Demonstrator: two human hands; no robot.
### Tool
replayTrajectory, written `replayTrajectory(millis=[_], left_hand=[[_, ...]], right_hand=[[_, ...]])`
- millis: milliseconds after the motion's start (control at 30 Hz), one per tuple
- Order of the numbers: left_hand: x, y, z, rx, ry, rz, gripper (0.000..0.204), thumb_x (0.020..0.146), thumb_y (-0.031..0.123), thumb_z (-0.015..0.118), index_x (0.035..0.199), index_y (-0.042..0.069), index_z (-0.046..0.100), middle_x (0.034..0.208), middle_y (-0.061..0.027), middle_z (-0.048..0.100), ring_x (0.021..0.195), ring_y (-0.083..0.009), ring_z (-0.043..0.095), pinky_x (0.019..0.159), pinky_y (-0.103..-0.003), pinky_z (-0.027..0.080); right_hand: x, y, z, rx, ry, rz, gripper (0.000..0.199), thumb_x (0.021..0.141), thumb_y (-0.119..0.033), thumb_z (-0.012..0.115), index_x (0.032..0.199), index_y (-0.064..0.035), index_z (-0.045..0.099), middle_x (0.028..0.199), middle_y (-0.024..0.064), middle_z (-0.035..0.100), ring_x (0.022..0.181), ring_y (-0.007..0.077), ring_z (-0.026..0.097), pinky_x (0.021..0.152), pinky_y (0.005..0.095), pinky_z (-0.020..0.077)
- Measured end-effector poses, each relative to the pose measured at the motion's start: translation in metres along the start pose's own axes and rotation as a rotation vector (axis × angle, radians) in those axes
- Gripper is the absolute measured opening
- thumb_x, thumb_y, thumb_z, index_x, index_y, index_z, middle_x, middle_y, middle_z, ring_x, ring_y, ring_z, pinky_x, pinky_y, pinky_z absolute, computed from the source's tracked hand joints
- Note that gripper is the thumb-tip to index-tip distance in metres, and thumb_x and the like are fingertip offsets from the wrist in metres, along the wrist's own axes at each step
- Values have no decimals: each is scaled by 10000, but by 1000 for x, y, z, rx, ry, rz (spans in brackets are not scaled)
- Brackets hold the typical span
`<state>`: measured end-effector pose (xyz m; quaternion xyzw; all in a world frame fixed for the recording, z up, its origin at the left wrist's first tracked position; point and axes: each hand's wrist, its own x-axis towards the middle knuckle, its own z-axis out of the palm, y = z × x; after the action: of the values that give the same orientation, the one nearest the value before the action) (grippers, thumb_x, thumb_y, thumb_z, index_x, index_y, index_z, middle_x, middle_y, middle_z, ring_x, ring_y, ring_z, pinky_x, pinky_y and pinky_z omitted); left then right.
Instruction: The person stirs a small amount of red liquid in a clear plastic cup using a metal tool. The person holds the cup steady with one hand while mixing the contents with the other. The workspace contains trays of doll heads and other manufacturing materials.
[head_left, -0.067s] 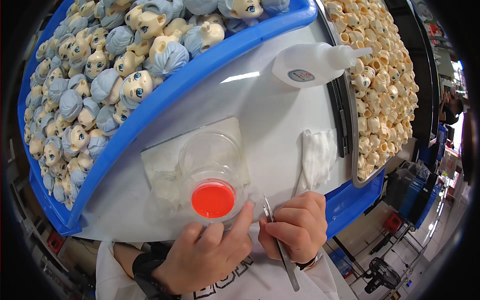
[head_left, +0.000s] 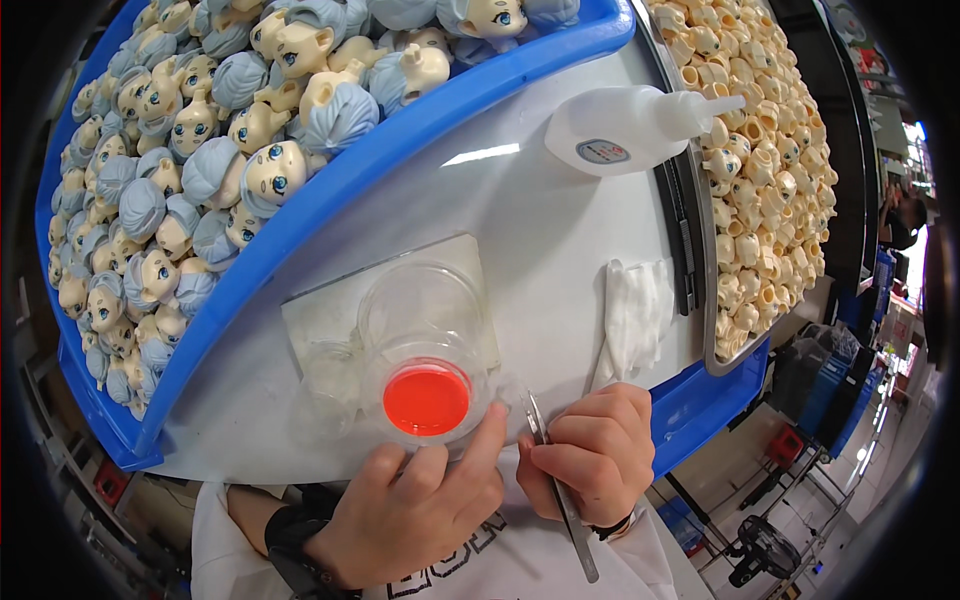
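Far R, white squeeze btl (head_left: 620, 125): oval label (head_left: 603, 151) w/ blue rim, print too small to read. Near side, white shirt (head_left: 225, 560): dark outlined block lettering (head_left: 452, 558), partly behind L hand (head_left: 425, 500).

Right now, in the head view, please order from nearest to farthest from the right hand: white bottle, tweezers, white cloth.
1. Tweezers: held in the right hand.
2. White cloth: just beyond it.
3. White bottle: farther beyond.

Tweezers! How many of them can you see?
1. The silver tweezers are in the person's right hand, their narrow tips beside the red cup. Others could be hidden under the doll heads.
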<state>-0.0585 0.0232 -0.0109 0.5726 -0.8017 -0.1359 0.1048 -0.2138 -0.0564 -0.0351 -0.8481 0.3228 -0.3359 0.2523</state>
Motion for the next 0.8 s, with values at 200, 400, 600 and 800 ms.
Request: replayTrajectory(millis=[200,400,600,800], left_hand=[[1,1,-1,-4,-15,-32,94,781,224,513,705,167,514,1162,59,561,821,-128,389,695,-237,322],[2,0,-2,-28,-32,-39,93,783,220,509,708,165,508,1164,49,561,817,-130,396,703,-238,331],[2,0,1,-20,-19,-34,98,779,221,516,704,161,496,1161,46,563,812,-132,397,695,-242,337],[1,1,-1,-17,-15,-49,94,770,216,525,699,162,496,1149,55,568,821,-136,400,689,-242,338]], right_hand=[[0,0,1,0,3,6,184,605,-11,652,719,-78,524,642,2,538,545,162,493,570,283,340],[-1,0,0,-2,4,7,188,603,-12,656,720,-79,525,639,1,538,543,161,491,570,283,339],[0,0,-1,-12,2,17,202,594,-16,662,728,-85,528,644,-2,540,544,161,493,568,286,339],[2,0,-10,59,-52,70,238,558,-36,691,733,-108,547,668,-18,545,574,158,505,602,293,349]])
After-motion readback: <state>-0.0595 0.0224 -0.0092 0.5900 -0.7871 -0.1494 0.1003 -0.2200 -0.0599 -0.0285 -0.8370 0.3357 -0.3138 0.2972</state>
